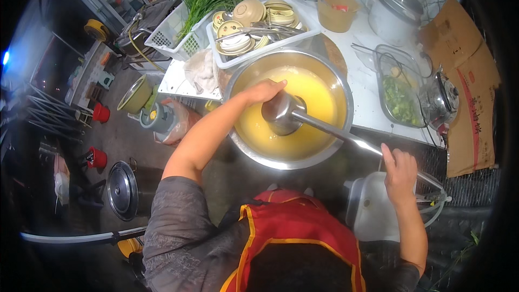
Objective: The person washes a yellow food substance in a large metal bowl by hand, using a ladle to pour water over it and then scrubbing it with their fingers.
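A large steel basin (344, 109) holds a yellow liquid (316, 85) and stands at the table's front edge. Over it is a long-handled metal ladle (284, 115), its deep cup tilted above the liquid. My left hand (265, 91) lies at the cup's rim, thumb extended; its fingers are partly hidden, so how it grips the cup cannot be told. My right hand (399, 170) is closed around the long handle, to the right of the basin. What the cup contains is hidden.
Behind the basin, a white plastic crate (314, 32) holds bowls and utensils. Right of it are a tan tub (336, 10), a lidded pot (395, 12) and a glass dish of chopped greens (401, 101). A gas cylinder (160, 117) and lidded pot (121, 190) stand left, a sink-like white container (373, 211) below right.
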A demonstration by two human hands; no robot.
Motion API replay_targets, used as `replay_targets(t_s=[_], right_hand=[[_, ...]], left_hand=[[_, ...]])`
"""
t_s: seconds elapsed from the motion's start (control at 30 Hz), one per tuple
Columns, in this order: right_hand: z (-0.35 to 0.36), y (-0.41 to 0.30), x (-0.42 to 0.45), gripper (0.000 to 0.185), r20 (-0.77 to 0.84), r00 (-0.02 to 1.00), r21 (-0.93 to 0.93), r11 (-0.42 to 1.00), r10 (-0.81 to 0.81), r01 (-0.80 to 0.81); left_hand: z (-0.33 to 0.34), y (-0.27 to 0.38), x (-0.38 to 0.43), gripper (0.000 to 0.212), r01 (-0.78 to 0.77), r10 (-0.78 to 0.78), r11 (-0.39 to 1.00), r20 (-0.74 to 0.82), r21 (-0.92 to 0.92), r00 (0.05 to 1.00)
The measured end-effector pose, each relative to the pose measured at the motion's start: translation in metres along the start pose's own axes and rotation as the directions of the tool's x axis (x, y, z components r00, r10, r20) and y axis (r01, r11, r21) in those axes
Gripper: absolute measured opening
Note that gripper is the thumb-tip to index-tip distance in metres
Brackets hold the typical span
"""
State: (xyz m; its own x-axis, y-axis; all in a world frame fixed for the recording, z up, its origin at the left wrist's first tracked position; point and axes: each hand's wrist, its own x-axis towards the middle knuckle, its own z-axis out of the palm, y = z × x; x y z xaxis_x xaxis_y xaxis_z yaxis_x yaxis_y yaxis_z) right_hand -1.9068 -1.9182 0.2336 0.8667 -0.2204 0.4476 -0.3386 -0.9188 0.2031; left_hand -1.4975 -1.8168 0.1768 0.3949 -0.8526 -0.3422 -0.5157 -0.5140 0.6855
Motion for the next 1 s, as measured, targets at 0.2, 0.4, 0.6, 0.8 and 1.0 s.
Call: replay_targets(t_s=[0.2,0.4,0.6,0.8,1.0], right_hand=[[-0.004,0.0,0.005,0.043,-0.023,0.999,-0.021,0.999,0.035,-0.035],[-0.01,0.002,0.014,0.047,-0.04,0.999,-0.071,0.997,-0.025,0.023],[-0.006,0.001,0.013,0.045,-0.046,0.999,-0.058,0.998,-0.022,0.019],[-0.009,-0.002,0.009,0.046,0.001,0.997,0.04,0.996,0.082,-0.082],[-0.011,-0.012,0.007,0.042,0.244,0.931,0.351,0.87,0.273,-0.347]], left_hand=[[-0.01,0.033,-0.037,0.038,-0.153,0.188,0.977,-0.256,0.15,0.948],[-0.002,0.037,-0.033,0.028,-0.776,0.811,0.494,0.114,0.393,0.574],[-0.006,0.025,-0.023,0.039,-0.581,0.586,0.778,0.054,0.239,0.808],[-0.008,-0.011,-0.008,0.048,-0.047,0.055,0.996,-0.114,0.073,0.992],[0.008,-0.031,0.005,0.027,0.034,0.091,0.921,-0.299,0.389,0.95]])
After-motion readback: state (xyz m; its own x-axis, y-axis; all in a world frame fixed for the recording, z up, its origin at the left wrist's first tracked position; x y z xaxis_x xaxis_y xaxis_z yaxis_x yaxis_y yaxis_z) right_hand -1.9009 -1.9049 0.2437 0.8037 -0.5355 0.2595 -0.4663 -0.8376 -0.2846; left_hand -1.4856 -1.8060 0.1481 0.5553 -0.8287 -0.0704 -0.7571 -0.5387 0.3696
